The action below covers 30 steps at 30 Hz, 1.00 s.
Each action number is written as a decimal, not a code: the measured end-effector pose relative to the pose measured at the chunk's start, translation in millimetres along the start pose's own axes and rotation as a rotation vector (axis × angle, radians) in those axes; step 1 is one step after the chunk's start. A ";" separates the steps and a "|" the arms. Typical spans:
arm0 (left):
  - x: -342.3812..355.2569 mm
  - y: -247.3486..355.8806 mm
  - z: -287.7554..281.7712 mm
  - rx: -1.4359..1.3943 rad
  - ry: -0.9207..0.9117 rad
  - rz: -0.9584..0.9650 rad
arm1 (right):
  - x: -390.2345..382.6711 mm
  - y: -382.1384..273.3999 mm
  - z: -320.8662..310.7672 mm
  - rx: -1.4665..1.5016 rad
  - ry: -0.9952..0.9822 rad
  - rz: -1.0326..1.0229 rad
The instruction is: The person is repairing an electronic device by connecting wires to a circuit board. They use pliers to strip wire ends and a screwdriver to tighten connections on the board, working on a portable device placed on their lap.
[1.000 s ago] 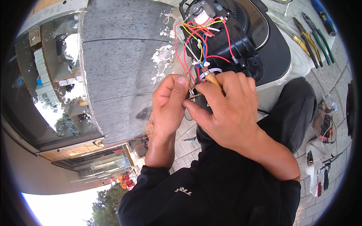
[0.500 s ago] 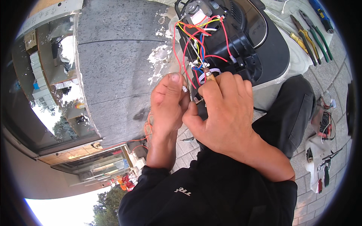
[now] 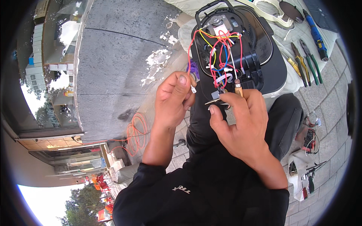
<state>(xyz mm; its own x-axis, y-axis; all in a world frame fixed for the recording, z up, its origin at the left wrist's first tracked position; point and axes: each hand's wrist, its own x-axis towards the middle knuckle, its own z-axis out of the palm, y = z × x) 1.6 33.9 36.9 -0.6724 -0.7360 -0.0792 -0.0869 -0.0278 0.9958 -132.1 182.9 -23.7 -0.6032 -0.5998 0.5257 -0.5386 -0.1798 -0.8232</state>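
Left hand (image 3: 174,98): fingers pinched on a red wire (image 3: 189,56), its white connector (image 3: 194,90) left protruding below the grip.
Right hand (image 3: 243,122): thumb held apart from index; a wooden-handled tool (image 3: 238,90) gripped among the other fingers, its slim shaft pointed into the wiring.
Pointed metal piece (image 3: 212,101): seen by the right index fingertip; kind cannot be told.
Black appliance (image 3: 277,69): set ahead of the hands, its housing opened.
Obstruction: housing interior partly covered by red, yellow, blue and white wires (image 3: 226,56); a purple item (image 3: 193,69) lodged at its left side.
Tools, right: yellow-handled pliers (image 3: 302,69), green-handled pliers (image 3: 312,64) and a blue tool (image 3: 316,37) laid side by side.
Surface: appliance and tools borne on a pale sheet (image 3: 288,45); grey paving (image 3: 332,113) seen beyond.
Room: grey slab (image 3: 113,67) at left, bordered by glazing; orange cable (image 3: 136,135) coiled near its lower end.
Containers: hand tools held in a white pouch (image 3: 296,177); boxes (image 3: 34,56) shelved behind glass.
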 end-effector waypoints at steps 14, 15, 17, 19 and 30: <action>4.5 -8.0 6.9 -0.190 -0.015 0.026 | 23.9 -19.8 25.9 -0.164 0.078 -0.213; 4.5 -8.6 5.8 -0.208 -0.018 0.025 | 25.4 -20.9 27.3 -0.174 0.079 -0.223; 5.2 -9.2 5.9 -0.236 -0.014 0.017 | 27.4 -20.9 31.1 -0.189 0.087 -0.245; 6.0 -7.3 6.6 -0.256 0.000 -0.002 | 30.1 -20.7 33.3 -0.210 0.092 -0.264; 11.2 -1.2 5.5 -0.498 -0.002 -0.245 | 40.9 -22.5 43.6 -0.226 0.104 -0.289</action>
<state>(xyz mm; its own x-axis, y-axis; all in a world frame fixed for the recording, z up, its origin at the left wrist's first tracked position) -9.9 29.4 34.5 -0.6778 -0.6662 -0.3111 0.1167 -0.5152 0.8491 -119.0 128.5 7.0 -0.4580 -0.4648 0.7577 -0.8043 -0.1463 -0.5759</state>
